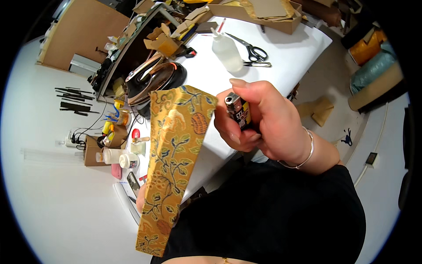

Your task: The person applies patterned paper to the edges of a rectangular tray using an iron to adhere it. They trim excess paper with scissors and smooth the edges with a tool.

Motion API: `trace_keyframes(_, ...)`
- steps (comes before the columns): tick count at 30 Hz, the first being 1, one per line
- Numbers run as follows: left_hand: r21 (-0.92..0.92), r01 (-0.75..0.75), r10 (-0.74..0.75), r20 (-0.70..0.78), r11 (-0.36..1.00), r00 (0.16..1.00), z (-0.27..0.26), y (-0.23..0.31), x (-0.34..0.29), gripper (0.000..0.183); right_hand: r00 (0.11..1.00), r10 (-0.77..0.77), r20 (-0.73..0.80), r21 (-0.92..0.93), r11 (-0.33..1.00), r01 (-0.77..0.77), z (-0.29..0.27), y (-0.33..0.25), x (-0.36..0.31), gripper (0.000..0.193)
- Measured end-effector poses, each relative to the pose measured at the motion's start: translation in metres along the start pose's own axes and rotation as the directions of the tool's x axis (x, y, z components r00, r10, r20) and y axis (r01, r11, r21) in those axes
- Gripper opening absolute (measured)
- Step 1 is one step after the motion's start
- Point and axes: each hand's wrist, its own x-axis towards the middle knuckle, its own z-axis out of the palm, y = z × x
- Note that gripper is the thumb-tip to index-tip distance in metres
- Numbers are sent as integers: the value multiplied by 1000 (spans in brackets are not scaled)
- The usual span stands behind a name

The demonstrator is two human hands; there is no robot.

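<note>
Nearest, a long gold piece covered in floral-patterned cloth (173, 163) hangs tilted in front of the black-clad torso; it looks light and stiff, with a cloth face unlikely to slip, so the long edges seem the safest hold—its corners may crush. The left hand (141, 198) shows only as a sliver at its edge, so its grip cannot be told. The right hand (274, 116), apart from it, is wrapped around a black-and-yellow lighter with a metal top (238, 111). Beyond, the white-covered counter (294, 53) carries a dark clothes iron (158, 79), a translucent plastic bottle (228, 55) and black-handled scissors (252, 50).
</note>
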Motion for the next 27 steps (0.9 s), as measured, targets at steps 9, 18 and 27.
trace_keyframes(9, 143, 17, -24, 48, 990, 999, -47, -12, -42, 48, 993, -16, -119, -65, 998, 8, 14, -8, -3, 56)
trace_keyframes(18, 250, 91, -101, 27, 964, 995, -64, -25, -61, 34, 995, -9, -102, -41, 999, 5, 12, -3, 4, 56)
trace_keyframes(27, 436, 31, -51, 35, 899, 998, -22, -6, -36, 48, 995, 16, -101, -53, 998, -21, 14, 1, 8, 54)
